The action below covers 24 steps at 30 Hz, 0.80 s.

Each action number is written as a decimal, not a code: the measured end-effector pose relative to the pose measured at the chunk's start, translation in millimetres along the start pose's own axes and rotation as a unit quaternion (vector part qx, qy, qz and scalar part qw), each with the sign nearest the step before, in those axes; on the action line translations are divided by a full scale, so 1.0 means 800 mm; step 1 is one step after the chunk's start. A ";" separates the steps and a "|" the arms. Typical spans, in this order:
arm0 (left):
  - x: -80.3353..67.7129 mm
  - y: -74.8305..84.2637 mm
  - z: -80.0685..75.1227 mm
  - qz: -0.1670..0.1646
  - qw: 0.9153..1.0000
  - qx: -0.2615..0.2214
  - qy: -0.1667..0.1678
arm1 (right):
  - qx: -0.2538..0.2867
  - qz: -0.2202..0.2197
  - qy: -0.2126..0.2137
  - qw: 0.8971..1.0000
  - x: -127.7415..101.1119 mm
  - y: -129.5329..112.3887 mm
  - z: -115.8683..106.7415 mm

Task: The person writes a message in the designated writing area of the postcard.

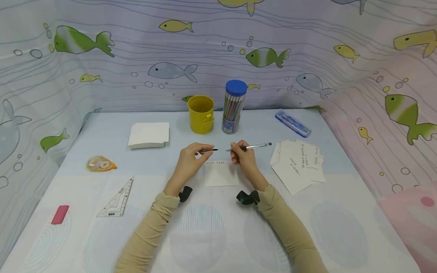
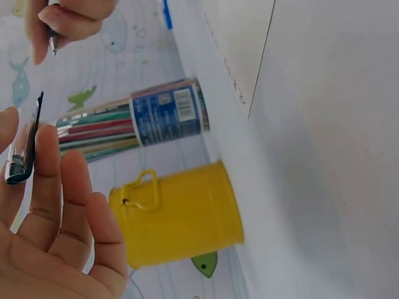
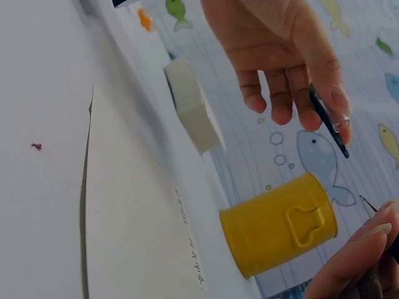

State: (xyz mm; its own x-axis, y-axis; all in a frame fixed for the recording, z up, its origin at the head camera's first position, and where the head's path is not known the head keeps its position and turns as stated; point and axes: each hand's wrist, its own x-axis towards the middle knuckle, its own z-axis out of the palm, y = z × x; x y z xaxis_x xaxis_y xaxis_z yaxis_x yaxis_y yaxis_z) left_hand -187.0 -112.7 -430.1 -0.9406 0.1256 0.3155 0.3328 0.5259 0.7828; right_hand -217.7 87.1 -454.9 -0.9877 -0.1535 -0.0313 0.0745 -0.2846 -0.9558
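Observation:
In the head view my left hand [image 1: 191, 159] pinches a pen cap [image 1: 207, 151] between thumb and index finger; the left wrist view shows the cap as clear with a black clip. My right hand [image 1: 244, 157] grips a clear-barrelled pen [image 1: 257, 146] with a dark grip, its bare tip pointing left toward the cap. A small gap parts tip and cap. Below both hands a white card [image 1: 222, 176] lies on the table, with a line of handwriting along its top edge. The other fingers of my left hand are loosely bent, as the left wrist view shows.
Behind the hands stand a yellow bucket [image 1: 201, 117] and a blue-lidded tube of pencils [image 1: 233, 108]. Stacked blank cards [image 1: 149, 134], a correction tape [image 1: 100, 163], a set square [image 1: 117, 201] and a pink eraser [image 1: 60, 214] lie left. Written cards [image 1: 297, 165] and a blue case [image 1: 293, 123] lie right.

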 end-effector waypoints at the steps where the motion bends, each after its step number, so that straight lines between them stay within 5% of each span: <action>1: 0.000 0.000 0.001 0.004 1.000 -0.002 0.002 | -0.002 0.001 0.000 1.000 0.000 0.000 0.000; 8: 0.001 -0.003 0.008 0.001 1.000 -0.018 -0.001 | 0.005 0.000 0.016 1.000 -0.002 -0.001 0.003; 24: -0.003 -0.004 0.013 -0.006 1.000 -0.018 0.018 | 0.039 0.003 -0.047 0.998 -0.006 0.003 0.011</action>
State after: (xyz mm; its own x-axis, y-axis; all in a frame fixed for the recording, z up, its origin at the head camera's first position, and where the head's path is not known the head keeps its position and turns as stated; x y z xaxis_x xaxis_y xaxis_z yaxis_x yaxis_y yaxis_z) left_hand -186.2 -105.9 -438.8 -0.9420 0.0887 0.3237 0.3236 0.4962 0.8056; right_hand -211.4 78.5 -454.3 -0.9701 -0.2426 -0.0050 0.0939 -0.3563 -0.9296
